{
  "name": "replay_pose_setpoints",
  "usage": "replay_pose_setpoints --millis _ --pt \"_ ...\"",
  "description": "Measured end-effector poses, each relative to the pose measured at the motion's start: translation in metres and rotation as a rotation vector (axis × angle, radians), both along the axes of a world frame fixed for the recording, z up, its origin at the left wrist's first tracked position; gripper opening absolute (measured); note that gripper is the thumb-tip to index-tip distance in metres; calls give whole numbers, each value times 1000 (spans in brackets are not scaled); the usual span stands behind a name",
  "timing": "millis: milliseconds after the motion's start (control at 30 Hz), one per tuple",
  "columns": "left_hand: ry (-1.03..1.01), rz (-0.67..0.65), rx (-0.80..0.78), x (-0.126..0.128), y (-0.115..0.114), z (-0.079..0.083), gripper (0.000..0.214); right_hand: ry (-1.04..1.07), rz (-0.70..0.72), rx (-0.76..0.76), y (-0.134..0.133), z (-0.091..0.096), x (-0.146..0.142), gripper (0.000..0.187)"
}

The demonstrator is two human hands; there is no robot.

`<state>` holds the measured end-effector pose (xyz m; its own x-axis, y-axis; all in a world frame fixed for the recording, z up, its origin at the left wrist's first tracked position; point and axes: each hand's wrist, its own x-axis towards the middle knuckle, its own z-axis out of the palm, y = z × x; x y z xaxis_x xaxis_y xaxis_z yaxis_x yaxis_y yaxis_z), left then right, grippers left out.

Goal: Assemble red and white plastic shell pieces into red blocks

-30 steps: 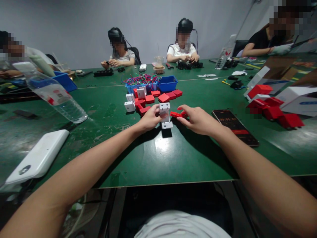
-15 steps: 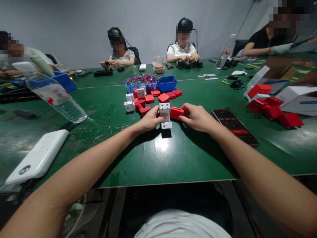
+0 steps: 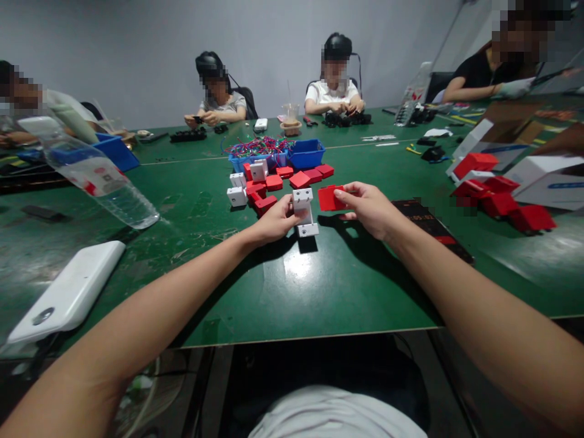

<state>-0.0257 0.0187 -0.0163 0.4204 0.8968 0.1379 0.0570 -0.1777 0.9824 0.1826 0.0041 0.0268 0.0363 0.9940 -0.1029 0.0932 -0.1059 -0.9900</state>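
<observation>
My left hand (image 3: 277, 220) is closed on a white plastic bracket (image 3: 306, 213) with small holes at its top and foot, held upright just over the table. Between the thumb and fingers of my right hand (image 3: 365, 204) is a flat-faced red plastic block (image 3: 329, 198), its broad side toward me. A small gap separates the red block from the white bracket. Beyond my left hand lies a pile of red blocks (image 3: 274, 182), with several white brackets (image 3: 236, 196) at its left side.
Behind the pile stand a blue bin of coloured wires (image 3: 260, 159) and another blue bin (image 3: 307, 154). A phone (image 3: 433, 228) lies by my right forearm, a water bottle (image 3: 104, 176) and white power bank (image 3: 68, 292) to the left. More red blocks (image 3: 531, 210) sit right. Several co-workers (image 3: 335, 91) sit around.
My right hand has turned the red block so its broad face shows, and lifted it slightly away from the white bracket. My left hand stays in place.
</observation>
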Motion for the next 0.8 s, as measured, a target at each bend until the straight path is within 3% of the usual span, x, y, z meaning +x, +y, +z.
replay_pose_setpoints --millis 100,333,800 --pt "-5 22 -22 0 0 3 32 196 29 -115 -3 7 -2 12" --pt "-9 63 -85 1 -3 8 30 381 53 -245 -7 13 -2 18" --pt "-24 101 -134 3 -3 9 29 389 179 -181 -7 6 -2 22"
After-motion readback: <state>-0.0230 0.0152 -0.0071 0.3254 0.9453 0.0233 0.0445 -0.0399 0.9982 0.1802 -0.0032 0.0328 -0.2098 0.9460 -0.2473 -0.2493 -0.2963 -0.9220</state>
